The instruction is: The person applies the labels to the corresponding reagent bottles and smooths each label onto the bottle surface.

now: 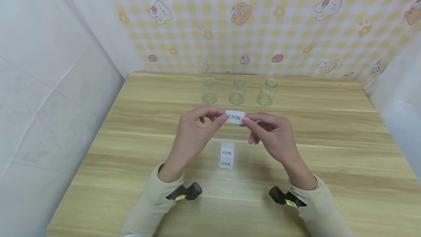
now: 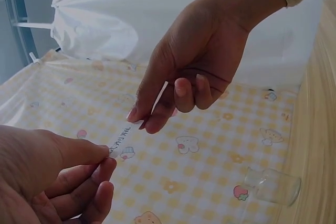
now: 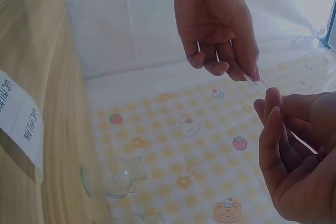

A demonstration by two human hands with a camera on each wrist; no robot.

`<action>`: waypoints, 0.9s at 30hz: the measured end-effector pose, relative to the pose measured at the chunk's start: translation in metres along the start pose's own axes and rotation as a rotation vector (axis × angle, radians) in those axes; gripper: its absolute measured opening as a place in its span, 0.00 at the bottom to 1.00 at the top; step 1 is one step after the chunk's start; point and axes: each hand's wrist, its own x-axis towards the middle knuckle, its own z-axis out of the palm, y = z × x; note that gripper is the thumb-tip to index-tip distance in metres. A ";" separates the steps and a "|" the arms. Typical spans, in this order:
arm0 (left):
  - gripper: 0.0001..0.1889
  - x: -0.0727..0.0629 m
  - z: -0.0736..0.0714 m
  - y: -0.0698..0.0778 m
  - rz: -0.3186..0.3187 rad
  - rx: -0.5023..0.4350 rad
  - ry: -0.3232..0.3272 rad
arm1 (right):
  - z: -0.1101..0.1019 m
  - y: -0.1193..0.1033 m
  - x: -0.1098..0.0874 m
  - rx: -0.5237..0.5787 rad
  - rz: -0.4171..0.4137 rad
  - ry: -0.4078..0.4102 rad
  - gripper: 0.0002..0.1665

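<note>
A small white label with printed characters is stretched between both hands, raised above the table. My left hand pinches its left end between thumb and forefinger. At the other end, the thumb and forefinger of my right hand pinch the label too. Below them on the table lies a label strip bearing two more printed labels; the right wrist view shows this strip at its left edge. Beyond the hands, clear glass bottles stand in a row: a left one, a middle one and a right one.
The wood-grain table reaches back to a yellow checked wall covering with cartoon prints. A white sheet hangs along the left side, and another pale sheet hangs at the right.
</note>
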 end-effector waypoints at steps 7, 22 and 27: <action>0.05 -0.001 0.001 0.001 -0.013 0.022 -0.042 | -0.002 0.000 0.000 -0.099 0.083 -0.005 0.05; 0.04 -0.002 0.001 -0.001 -0.020 0.028 -0.056 | 0.002 0.001 0.002 -0.103 0.084 0.048 0.05; 0.05 0.003 0.002 -0.008 -0.033 0.059 -0.046 | 0.002 0.005 0.005 -0.168 0.127 0.046 0.07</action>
